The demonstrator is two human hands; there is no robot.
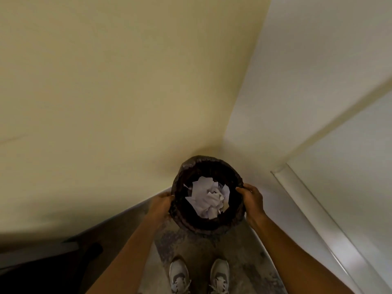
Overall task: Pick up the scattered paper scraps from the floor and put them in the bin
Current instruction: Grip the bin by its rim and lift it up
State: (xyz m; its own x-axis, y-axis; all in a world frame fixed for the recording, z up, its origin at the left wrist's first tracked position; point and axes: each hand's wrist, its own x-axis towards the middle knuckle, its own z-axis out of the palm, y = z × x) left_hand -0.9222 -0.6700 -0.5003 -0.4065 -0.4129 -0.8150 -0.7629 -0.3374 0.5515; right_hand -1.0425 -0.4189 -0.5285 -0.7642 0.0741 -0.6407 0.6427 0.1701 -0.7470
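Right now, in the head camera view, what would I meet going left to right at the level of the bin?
First the left hand gripping the bin's side → the bin, with paper scraps inside it → the right hand gripping the opposite side → the white wall trim.

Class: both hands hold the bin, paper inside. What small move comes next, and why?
Probably lower the bin to the floor: left hand and right hand hold its sides, paper scraps lie inside, none shows on the floor in view.
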